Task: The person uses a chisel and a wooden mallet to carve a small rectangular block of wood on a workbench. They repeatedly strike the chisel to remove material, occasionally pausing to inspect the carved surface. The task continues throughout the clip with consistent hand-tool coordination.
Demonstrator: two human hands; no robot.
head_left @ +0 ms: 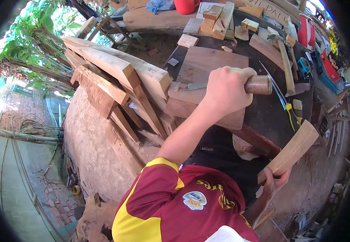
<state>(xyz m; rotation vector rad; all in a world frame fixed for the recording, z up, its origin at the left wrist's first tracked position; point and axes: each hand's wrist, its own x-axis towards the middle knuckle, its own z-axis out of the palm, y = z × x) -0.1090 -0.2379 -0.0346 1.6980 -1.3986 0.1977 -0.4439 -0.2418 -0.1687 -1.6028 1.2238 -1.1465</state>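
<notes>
My left hand [228, 92] is wrapped round the thick wooden handle of a chisel [258, 85]. The chisel lies almost level, its handle end to the right, and its blade points left over a brown wooden piece [183, 105]. Whether the tip touches the wood I cannot tell. Under and behind that piece is a flat brown board [211, 60] with wood chips on it. Lower right, my right hand [276, 181] grips a long, squared wooden block [291, 151] near its lower end. This block is tilted, its upper end towards the dark table, apart from the chisel.
On the dark table [263, 117] lie a handsaw [291, 117] with a yellow handle, a hammer [284, 66] and several wood offcuts. Long timber beams [114, 66] lean at the left. A red container [186, 6] stands at the back, with red and blue boxes far right.
</notes>
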